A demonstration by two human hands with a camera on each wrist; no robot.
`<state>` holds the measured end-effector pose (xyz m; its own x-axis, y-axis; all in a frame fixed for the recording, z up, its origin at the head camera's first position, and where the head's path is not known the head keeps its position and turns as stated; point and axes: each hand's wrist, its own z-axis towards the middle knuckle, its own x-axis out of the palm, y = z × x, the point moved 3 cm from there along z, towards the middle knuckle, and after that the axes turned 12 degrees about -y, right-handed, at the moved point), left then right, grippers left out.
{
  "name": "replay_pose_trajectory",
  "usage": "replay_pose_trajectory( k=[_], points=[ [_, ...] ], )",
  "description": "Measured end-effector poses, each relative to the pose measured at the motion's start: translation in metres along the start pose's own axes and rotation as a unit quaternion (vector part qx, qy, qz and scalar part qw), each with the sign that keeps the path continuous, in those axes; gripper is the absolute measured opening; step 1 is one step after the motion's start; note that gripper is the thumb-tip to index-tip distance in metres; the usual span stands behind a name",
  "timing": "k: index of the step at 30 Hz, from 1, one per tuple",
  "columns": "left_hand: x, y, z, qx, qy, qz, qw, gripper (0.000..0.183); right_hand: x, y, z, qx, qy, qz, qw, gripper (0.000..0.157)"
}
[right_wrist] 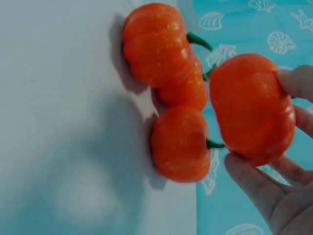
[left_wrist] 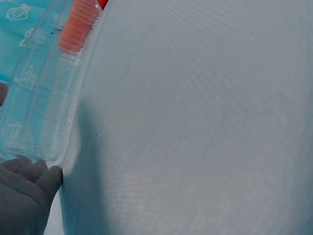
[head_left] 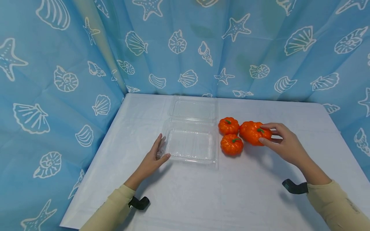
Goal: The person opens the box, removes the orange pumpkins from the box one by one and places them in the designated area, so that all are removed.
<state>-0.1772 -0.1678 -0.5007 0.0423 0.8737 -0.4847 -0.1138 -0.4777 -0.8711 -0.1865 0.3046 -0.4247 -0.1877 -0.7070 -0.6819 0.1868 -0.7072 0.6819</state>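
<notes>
A clear plastic clamshell box (head_left: 190, 141) lies on the white table with its lid (head_left: 193, 109) folded back. My left hand (head_left: 151, 162) touches its left end with extended fingers, the thumb apart near the front corner; the left wrist view shows fingertips against the box (left_wrist: 39, 107). My right hand (head_left: 284, 144) holds an orange toy pumpkin (right_wrist: 252, 110) with a green stem between thumb and fingers, raised off the table. Three more toy pumpkins stand right of the box: one at the back (head_left: 228, 126), one in front (head_left: 232, 145) and one partly hidden behind the held one (head_left: 245, 128).
A white cloth covers the table (head_left: 185, 192). Behind and to the left hangs a blue curtain (head_left: 202, 57) with white shells and starfish. Dark bands (head_left: 295, 186) sit at both wrists over beige sleeves.
</notes>
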Motion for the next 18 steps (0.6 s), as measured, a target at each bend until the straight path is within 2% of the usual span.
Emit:
replay_pose_trajectory(
  k=[7,18],
  points=[
    [0.000,-0.001,0.000,-0.005,0.000,0.008,1.0000,0.091,0.002,-0.016,-0.012,0.016,0.055,-0.008,0.998,0.050],
    [0.001,0.001,0.000,-0.003,-0.004,0.013,0.9999,0.091,0.015,-0.035,-0.021,0.029,0.084,0.010,0.996,0.052]
  ],
)
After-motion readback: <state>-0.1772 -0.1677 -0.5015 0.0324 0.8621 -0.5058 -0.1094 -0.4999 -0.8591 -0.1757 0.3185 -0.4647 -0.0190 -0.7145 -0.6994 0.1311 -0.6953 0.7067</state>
